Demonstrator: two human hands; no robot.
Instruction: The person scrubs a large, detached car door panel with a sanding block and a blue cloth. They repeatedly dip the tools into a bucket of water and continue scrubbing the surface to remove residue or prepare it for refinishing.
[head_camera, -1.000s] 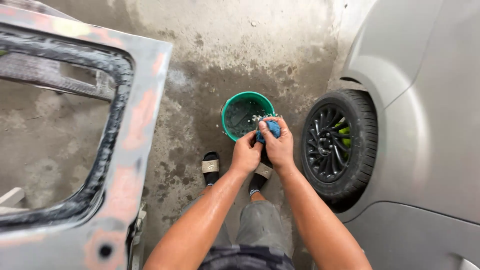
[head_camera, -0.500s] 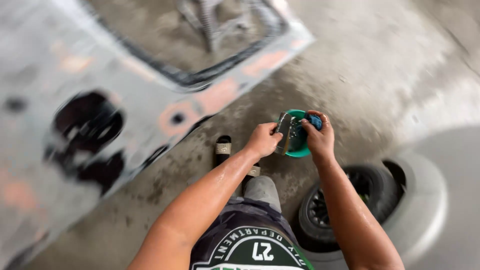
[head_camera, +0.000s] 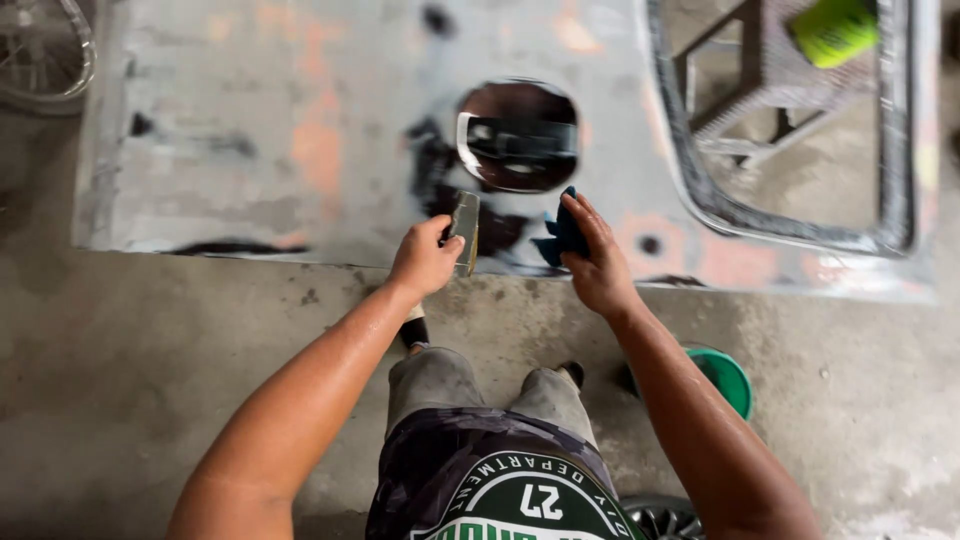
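A bare concrete floor (head_camera: 150, 380) lay under a sanded grey car door (head_camera: 300, 140). The hands had swung from the green bucket (head_camera: 728, 378) to the door: the left hand (head_camera: 425, 262) was clamped on a sanding sheet (head_camera: 463, 228), the right hand (head_camera: 598, 268) on a blue cloth (head_camera: 562, 236).

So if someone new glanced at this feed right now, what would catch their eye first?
Probably the big sanded grey car door panel lying flat across the top, with its dark round hole. Just below that hole, the left hand holds a flat sanding block and the right hand grips a blue cloth. A green bucket sits on the concrete at lower right.
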